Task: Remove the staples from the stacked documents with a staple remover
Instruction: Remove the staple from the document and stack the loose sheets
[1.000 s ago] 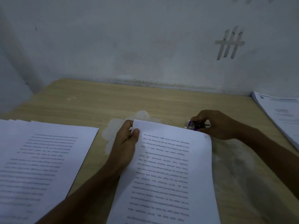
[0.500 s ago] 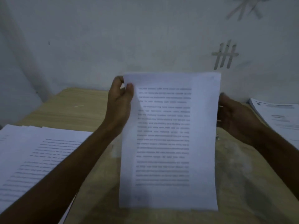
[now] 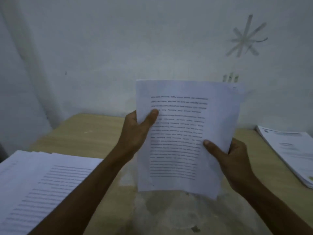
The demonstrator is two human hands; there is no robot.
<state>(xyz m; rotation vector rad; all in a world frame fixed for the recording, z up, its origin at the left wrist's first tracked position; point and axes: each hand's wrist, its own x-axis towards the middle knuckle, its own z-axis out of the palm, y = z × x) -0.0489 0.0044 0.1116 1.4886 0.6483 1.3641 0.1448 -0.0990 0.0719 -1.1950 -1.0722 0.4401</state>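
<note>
Pinching the left edge of a printed document (image 3: 183, 141), the left hand (image 3: 135, 133) has its thumb (image 3: 153, 114) pressed flat on the front of the page beside the upper lines of text, and its other fingers are curled out of sight behind the sheet. The right hand (image 3: 235, 163) grips the opposite edge lower down. Its thumb (image 3: 210, 145) lies across the front near the right margin, and the rest of its fingers wrap behind the paper, where they cannot be seen.

Between the two hands the document stands nearly upright in the air, clear of the wooden table (image 3: 94, 133), with its printed side facing the camera and its lower edge bowing slightly. A tiny dark mark sits at its top right corner, too small to tell what it is.

Below the hands the tabletop shows a pale worn patch (image 3: 169, 212). Left of the left forearm, a stack of printed sheets (image 3: 47, 184) lies flat on the table. Right of the right hand, well apart from it, a second stack of documents (image 3: 291, 153) rests near the table's edge. Beyond the fingers rises a pale wall (image 3: 101, 48), bearing a star of tape strips (image 3: 246, 38) above the held page.
</note>
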